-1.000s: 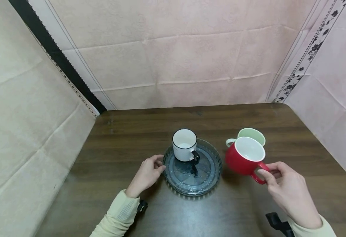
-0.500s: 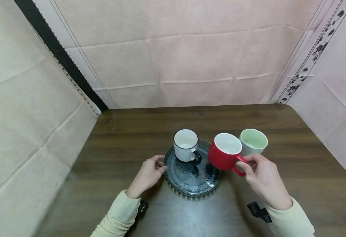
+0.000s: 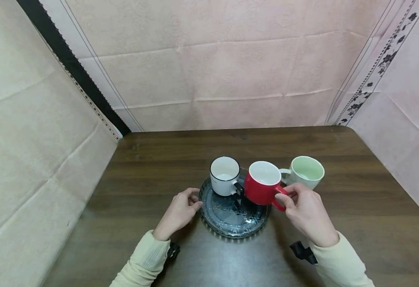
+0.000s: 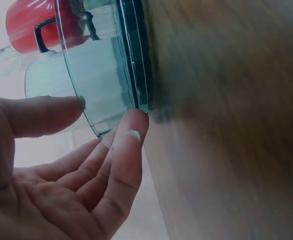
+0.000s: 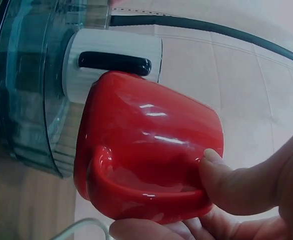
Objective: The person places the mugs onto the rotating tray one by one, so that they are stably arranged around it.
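Red mug [image 3: 259, 190] moved left, above glass dish [image 3: 227, 220] — right hand [image 3: 307, 213] pinching handle [image 5: 146, 195], left hand [image 3: 178, 212] gripping dish

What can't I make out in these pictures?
Head view: the lowest part of the green mug, hidden behind the right hand.
Head view: the glass dish under the white mug, covered by it.
Left wrist view: part of the red mug, cut off by the top edge.
Right wrist view: part of the white mug, hidden by the red one.

Right hand [image 3: 309, 213] pinches with bent fingers [image 5: 142, 229] (left hand [image 3: 178, 212] holds thumb [image 4: 47, 115] apart).
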`<action>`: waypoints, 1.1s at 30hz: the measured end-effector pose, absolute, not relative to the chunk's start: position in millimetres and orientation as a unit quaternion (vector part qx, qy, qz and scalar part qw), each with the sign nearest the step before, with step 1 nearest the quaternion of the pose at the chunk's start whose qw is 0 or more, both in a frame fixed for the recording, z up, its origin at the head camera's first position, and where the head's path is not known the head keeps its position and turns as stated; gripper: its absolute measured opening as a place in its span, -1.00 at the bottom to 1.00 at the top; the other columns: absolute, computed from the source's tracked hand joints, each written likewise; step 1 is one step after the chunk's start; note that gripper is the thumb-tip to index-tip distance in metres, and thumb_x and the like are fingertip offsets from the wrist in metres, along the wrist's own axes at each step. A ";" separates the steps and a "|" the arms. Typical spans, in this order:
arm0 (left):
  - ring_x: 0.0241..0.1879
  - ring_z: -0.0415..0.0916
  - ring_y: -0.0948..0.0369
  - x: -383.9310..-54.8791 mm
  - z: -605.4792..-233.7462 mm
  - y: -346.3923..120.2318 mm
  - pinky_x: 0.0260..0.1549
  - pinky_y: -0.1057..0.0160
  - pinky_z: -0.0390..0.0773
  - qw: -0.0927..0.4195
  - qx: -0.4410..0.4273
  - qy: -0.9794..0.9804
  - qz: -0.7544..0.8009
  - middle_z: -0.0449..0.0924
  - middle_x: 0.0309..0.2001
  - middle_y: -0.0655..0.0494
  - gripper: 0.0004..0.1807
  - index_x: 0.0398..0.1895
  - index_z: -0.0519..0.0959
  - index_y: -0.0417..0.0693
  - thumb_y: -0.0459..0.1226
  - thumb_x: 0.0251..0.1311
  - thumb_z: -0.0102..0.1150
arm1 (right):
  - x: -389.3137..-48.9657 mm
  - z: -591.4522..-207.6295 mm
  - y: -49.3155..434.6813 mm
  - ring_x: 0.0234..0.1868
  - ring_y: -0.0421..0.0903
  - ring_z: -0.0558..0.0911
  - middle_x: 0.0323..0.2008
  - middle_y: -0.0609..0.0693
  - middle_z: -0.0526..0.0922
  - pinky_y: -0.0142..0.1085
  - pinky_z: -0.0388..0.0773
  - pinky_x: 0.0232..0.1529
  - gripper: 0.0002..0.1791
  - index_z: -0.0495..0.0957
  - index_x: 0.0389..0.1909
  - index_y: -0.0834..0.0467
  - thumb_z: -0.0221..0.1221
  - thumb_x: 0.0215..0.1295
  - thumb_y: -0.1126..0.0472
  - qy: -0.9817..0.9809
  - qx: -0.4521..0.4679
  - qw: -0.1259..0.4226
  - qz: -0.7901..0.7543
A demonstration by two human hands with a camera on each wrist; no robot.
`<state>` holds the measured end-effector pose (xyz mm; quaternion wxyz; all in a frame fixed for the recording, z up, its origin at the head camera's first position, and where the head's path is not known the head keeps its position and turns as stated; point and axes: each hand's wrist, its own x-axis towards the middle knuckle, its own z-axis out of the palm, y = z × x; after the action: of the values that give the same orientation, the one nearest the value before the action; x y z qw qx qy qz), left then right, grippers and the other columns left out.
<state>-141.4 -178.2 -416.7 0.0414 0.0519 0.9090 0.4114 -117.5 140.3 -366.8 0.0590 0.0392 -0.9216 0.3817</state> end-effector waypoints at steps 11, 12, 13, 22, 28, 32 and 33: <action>-0.40 0.44 0.19 -142.0 -415.4 -177.5 -0.43 0.26 0.49 0.046 0.047 0.908 0.413 0.54 -0.28 0.04 -0.60 0.10 0.46 -0.24 -0.36 0.18 0.20 | -121.4 -371.1 131.7 -0.48 -0.06 0.51 -0.39 0.07 0.60 -0.29 0.50 -0.54 -0.75 0.50 -0.22 0.24 0.29 0.16 0.21 -0.919 0.041 0.055 0.389; -0.40 0.44 0.19 -142.2 -415.4 -177.6 -0.43 0.26 0.49 0.046 0.047 0.908 0.413 0.54 -0.28 0.04 -0.60 0.10 0.46 -0.24 -0.36 0.18 0.20 | -121.5 -371.9 130.8 -0.47 -0.06 0.51 -0.39 0.07 0.59 -0.29 0.51 -0.53 -0.75 0.50 -0.23 0.24 0.30 0.16 0.22 -0.918 0.041 0.056 0.390; -0.40 0.44 0.19 -142.5 -415.5 -177.6 -0.43 0.26 0.49 0.045 0.047 0.909 0.412 0.54 -0.28 0.03 -0.60 0.10 0.46 -0.24 -0.35 0.19 0.20 | -121.5 -373.0 129.8 -0.47 -0.06 0.52 -0.39 0.06 0.60 -0.30 0.51 -0.53 -0.76 0.50 -0.24 0.24 0.30 0.15 0.22 -0.918 0.043 0.059 0.389; -0.40 0.45 0.19 -143.0 -416.7 -176.8 -0.43 0.26 0.49 0.048 0.043 0.909 0.412 0.53 -0.29 0.04 -0.60 0.10 0.45 -0.25 -0.35 0.19 0.20 | -119.4 -383.6 116.7 -0.54 -0.11 0.49 -0.48 0.00 0.57 -0.30 0.48 -0.54 -0.79 0.51 -0.33 0.20 0.34 0.10 0.23 -0.921 0.052 0.068 0.381; -0.40 0.45 0.20 -143.2 -418.4 -177.0 -0.43 0.26 0.49 0.045 0.044 0.909 0.412 0.53 -0.31 0.06 -0.61 0.08 0.46 -0.25 -0.34 0.18 0.21 | -118.5 -388.7 110.9 -0.54 -0.12 0.49 -0.47 0.00 0.56 -0.31 0.47 -0.55 -0.77 0.50 -0.32 0.20 0.34 0.10 0.22 -0.918 0.037 0.056 0.390; -0.41 0.46 0.22 -143.5 -419.4 -177.3 -0.43 0.25 0.49 0.036 0.048 0.908 0.414 0.53 -0.34 0.08 -0.63 0.05 0.47 -0.26 -0.35 0.17 0.20 | -118.2 -392.8 106.9 -0.55 -0.16 0.50 -0.47 -0.01 0.55 -0.33 0.46 -0.53 -0.76 0.50 -0.34 0.19 0.36 0.09 0.20 -0.917 0.043 0.065 0.392; -0.41 0.46 0.23 -143.5 -419.4 -177.1 -0.42 0.25 0.49 0.035 0.048 0.908 0.415 0.53 -0.34 0.08 -0.63 0.05 0.47 -0.26 -0.35 0.17 0.20 | -118.0 -393.7 106.0 -0.55 -0.16 0.50 -0.46 -0.02 0.55 -0.33 0.45 -0.53 -0.76 0.49 -0.34 0.20 0.36 0.08 0.19 -0.916 0.044 0.066 0.392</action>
<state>-143.5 -177.1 -419.4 0.0348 0.0480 0.9077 0.4153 -118.0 106.0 -393.7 0.0657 0.0443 -0.9164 0.3924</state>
